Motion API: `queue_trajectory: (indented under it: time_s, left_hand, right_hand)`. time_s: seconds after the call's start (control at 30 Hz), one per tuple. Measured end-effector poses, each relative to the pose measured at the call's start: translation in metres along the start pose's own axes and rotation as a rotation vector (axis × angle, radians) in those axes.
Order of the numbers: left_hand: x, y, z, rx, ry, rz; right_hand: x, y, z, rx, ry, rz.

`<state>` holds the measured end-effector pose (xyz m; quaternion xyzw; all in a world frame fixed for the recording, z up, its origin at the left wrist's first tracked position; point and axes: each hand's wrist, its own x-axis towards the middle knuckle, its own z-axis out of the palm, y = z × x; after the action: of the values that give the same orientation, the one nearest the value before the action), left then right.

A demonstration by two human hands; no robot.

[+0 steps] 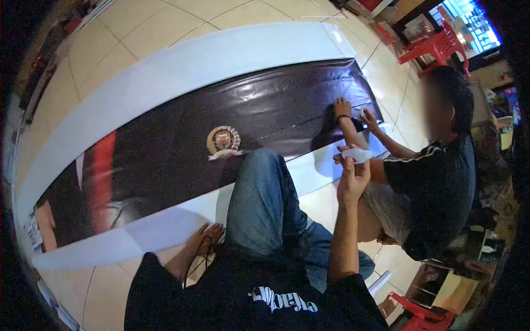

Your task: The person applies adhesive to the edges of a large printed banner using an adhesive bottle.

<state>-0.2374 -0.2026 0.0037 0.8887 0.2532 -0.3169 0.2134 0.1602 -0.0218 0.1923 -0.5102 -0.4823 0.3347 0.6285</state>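
A large printed banner (182, 138) lies on the floor, dark with a red stripe, a gold emblem (223, 140) and broad white borders. My right hand (353, 179) is raised above its near border, fingers closed round a small whitish bottle (357, 155) held roughly sideways. Low beside my bent knee, my left hand (208, 240) rests at the banner's near white border (149, 240) with its fingers stretched out. A thin dark cord (193, 262) runs by that wrist.
At the right, another person (436, 182) crouches, one hand (343, 108) flat on the banner's dark end, the other (371, 119) holding something small and white. Red plastic chairs (439, 47) and a lit screen (469, 25) stand behind. Tiled floor (149, 25) surrounds the banner.
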Motion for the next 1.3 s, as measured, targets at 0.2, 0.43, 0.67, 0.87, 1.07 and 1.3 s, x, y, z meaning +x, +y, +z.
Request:
queue_trajectory:
  time_s: [0.2,0.43,0.67,0.87,1.07,1.3]
  left_hand:
    - [0.033,0.004,0.075,0.064,0.22,-0.106]
    - [0.021,0.024,0.057,-0.04,0.337,-0.183]
    - [0.006,-0.084,-0.05,-0.397,0.284,-0.562]
    - [0.143,-0.197,-0.213,-0.509,1.091,-0.549]
    - [0.295,-0.157,-0.285,-0.399,0.889,-0.446]
    - [0.356,-0.154,-0.288,-0.344,0.843,-0.434]
  right_hand:
    - [-0.022,-0.005,-0.064,0.019,-0.065,-0.011]
    - [-0.085,0.002,-0.142,0.061,-0.091,-0.058]
    - [-0.159,0.006,-0.205,-0.084,0.088,0.133]
    - [-0.157,0.045,-0.166,-0.083,0.259,0.217]
    - [-0.083,0.107,-0.092,0.085,0.159,0.323]
    - [-0.047,0.155,-0.082,0.024,0.081,0.441]
